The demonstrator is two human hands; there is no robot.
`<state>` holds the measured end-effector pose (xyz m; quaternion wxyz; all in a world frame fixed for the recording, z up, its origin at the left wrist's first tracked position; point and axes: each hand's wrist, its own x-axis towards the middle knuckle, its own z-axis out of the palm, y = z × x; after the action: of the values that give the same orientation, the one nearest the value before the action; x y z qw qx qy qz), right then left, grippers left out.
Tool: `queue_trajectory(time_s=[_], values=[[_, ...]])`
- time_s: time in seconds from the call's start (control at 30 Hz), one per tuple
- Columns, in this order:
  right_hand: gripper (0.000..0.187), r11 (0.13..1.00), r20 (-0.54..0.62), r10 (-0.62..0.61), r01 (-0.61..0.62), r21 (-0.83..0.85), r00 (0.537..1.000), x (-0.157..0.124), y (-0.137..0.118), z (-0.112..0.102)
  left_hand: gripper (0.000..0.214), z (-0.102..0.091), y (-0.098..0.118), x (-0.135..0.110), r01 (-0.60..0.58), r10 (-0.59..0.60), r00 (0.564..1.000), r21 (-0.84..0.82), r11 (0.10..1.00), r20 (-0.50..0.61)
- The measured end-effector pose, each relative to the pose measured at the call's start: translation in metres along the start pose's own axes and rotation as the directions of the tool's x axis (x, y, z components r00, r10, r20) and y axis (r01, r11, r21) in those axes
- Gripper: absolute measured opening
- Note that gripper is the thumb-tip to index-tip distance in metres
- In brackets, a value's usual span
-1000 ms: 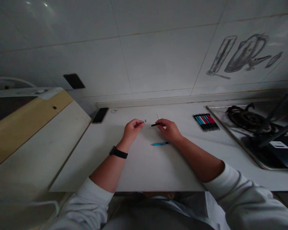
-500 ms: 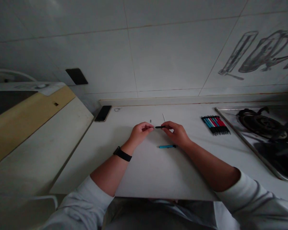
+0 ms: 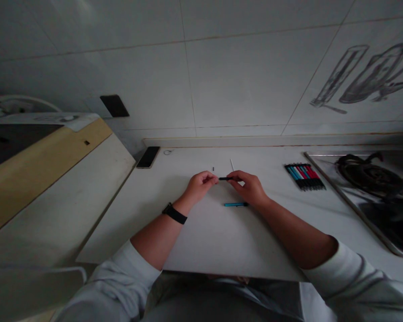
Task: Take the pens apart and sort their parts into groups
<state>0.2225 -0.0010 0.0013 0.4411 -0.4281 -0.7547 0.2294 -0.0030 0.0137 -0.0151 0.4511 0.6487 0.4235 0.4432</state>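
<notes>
My right hand [image 3: 247, 184] pinches a short black pen part [image 3: 224, 179], which points left. My left hand [image 3: 200, 184] is closed in a pinch at that part's left end; whatever is between its fingertips is too small to make out. Below the hands lies a blue pen barrel [image 3: 235, 205] with a dark end and a clip, near my right palm. Just beyond my fingers lie a thin white stick like a pen refill [image 3: 232, 164], partly behind my right hand, and a tiny dark piece [image 3: 213, 169].
Several assorted pens [image 3: 305, 177] lie in a row at the right, beside a gas stove [image 3: 359, 210] with a metal rim. A phone [image 3: 148, 157] and a small ring-shaped item [image 3: 167, 152] lie at the back left. A pale cabinet [image 3: 70, 179] borders the white counter [image 3: 201, 241].
My left fingertips have come up to the left end of the black pen part, closing the small gap. The view has shifted slightly. The loose pieces lie as before.
</notes>
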Motion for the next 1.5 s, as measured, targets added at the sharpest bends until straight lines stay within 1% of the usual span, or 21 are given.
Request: queue_trajectory(time_s=[0.2, 0.27, 0.33, 0.43, 0.57, 0.63, 0.73, 0.87, 0.93, 1.0, 1.13, 1.2, 1.27, 1.43, 1.5], values=[[0.02, 1.0, -0.017, -0.014, 0.014, -0.026, 1.0, -0.001, 0.002, 0.001, 0.033, 0.0, 0.0, -0.002, 0.032, -0.034, 0.999, 0.074, 0.997, 0.026], [0.021, 0.998, -0.001, -0.001, 0.001, -0.057, 1.0, -0.001, 0.001, 0.0, 0.032, 0.0, 0.002, -0.002, 0.023, -0.025, 0.999, 0.096, 0.995, 0.026], [0.024, 0.996, 0.041, 0.018, -0.015, -0.09, 0.999, 0.0, 0.001, -0.002, 0.028, 0.0, 0.004, -0.003, 0.002, -0.004, 1.0, 0.107, 0.994, 0.02], [0.026, 0.996, 0.101, 0.04, -0.031, -0.086, 0.994, 0.0, 0.002, -0.003, 0.022, 0.001, 0.007, -0.004, -0.019, 0.019, 1.0, 0.09, 0.996, 0.003], [0.028, 0.999, 0.076, 0.026, -0.022, -0.042, 0.997, 0.0, 0.006, -0.001, 0.018, 0.001, 0.008, -0.004, -0.008, 0.009, 1.0, 0.06, 0.998, -0.017], [0.021, 0.997, 0.09, 0.023, -0.016, -0.078, 0.996, 0.0, 0.006, -0.001, 0.017, 0.001, 0.008, -0.004, -0.011, 0.012, 1.0, 0.058, 0.998, -0.02], [0.021, 0.992, 0.132, 0.03, -0.013, -0.127, 0.991, 0.0, 0.005, -0.002, 0.017, 0.002, 0.009, -0.004, -0.016, 0.018, 1.0, 0.081, 0.997, -0.025], [0.023, 0.997, 0.104, 0.011, -0.003, -0.073, 0.995, 0.0, 0.002, -0.002, 0.016, 0.002, 0.01, -0.004, -0.005, 0.007, 1.0, 0.085, 0.996, -0.022], [0.018, 0.995, 0.116, 0.007, 0.005, -0.1, 0.993, 0.0, 0.002, -0.002, 0.015, 0.002, 0.01, -0.004, -0.004, 0.005, 1.0, 0.084, 0.996, -0.019], [0.018, 0.992, 0.128, 0.018, -0.002, -0.125, 0.992, 0.0, 0.003, -0.002, 0.014, 0.002, 0.009, -0.004, -0.01, 0.013, 1.0, 0.091, 0.996, -0.022], [0.023, 0.997, 0.103, 0.021, -0.014, -0.073, 0.995, 0.0, 0.007, -0.001, 0.013, 0.002, 0.008, -0.004, -0.026, 0.029, 0.999, 0.106, 0.994, -0.028], [0.018, 0.996, 0.119, 0.008, 0.003, -0.093, 0.993, 0.0, 0.007, -0.001, 0.015, 0.001, 0.009, -0.004, -0.026, 0.028, 0.999, 0.113, 0.993, -0.018], [0.02, 0.992, 0.142, 0.012, 0.006, -0.125, 0.99, 0.0, 0.006, -0.002, 0.016, 0.001, 0.011, -0.005, -0.024, 0.026, 1.0, 0.125, 0.992, -0.012], [0.021, 0.998, 0.126, 0.01, -0.001, -0.065, 0.992, 0.0, 0.003, -0.001, 0.017, 0.001, 0.014, -0.005, -0.02, 0.021, 1.0, 0.147, 0.989, -0.009], [0.016, 0.997, 0.134, -0.008, 0.018, -0.075, 0.991, 0.0, 0.003, -0.001, 0.017, 0.001, 0.014, -0.005, -0.025, 0.026, 1.0, 0.147, 0.989, -0.001]])
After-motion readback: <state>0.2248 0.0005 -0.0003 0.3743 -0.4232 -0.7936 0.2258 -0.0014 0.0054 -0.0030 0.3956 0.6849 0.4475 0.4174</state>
